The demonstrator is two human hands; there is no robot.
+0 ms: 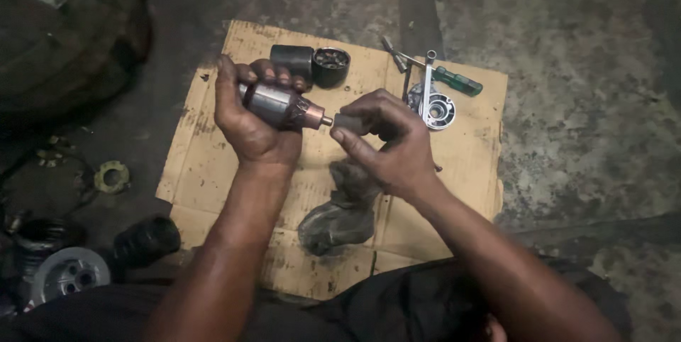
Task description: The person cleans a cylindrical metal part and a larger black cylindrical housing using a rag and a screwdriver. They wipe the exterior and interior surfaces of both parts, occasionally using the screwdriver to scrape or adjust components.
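Left hand: our left hand is wrapped closed around a motor armature, palm under it, fingers curled over the top, holding it above the cardboard sheet.
Armature: it lies roughly level in the fist, its grey laminated body inside the grip and its copper commutator end and short shaft tip pointing toward our right hand.
Right hand: our right hand pinches a small dark grey piece between thumb and fingers, closed on it, and this piece sits just at the shaft tip (touching or a hair apart, we cannot tell).
Rag: a dirty grey rag hangs below our right hand and rests on the cardboard; whether the hand holds it is hidden.
On the cardboard: a black cylindrical motor housing lies beside a round open-ended part; further right are a silver end plate, a thin metal wrench across it and a green-handled screwdriver.
Floor: a greasy concrete floor, with a grey pulley and a yellowish ring to the left.
Risks: we judge that greasy fingers could let the armature slip and dent the commutator on the concrete; the small piece could drop and roll off the cardboard (hard to find in this gloom); grit from the rag could foul the copper.
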